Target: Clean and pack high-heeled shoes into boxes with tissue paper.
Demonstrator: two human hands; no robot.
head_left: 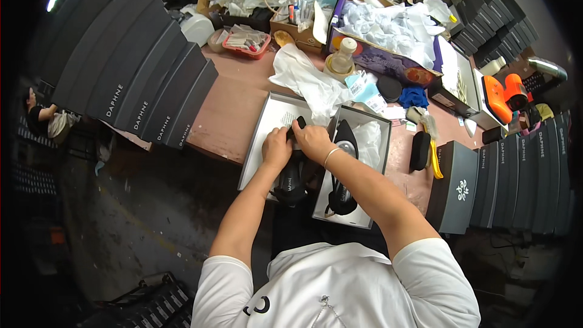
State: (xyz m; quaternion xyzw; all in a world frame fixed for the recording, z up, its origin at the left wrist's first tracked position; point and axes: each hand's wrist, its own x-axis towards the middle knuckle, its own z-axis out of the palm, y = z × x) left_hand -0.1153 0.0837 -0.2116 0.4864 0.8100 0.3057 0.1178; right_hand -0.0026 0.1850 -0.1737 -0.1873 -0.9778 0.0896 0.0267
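Hands meet over a black shoe (290, 176) at the near edge of the pink worktable (234, 106). Left hand (276, 149) curls over the shoe's upper part, fingers pressed together and bent down onto it. Right hand (313, 140), a thin bracelet at the wrist, closes its fingers on the shoe's black heel end (299, 123); the exact pinch cannot be told. Shoe sits above the open box lid (267, 127). Second black shoe (343, 170) lies in the open shoebox (376, 146) just beside, on white tissue paper (306, 79). Stacks of dark grey boxes (130, 70) stand to the left
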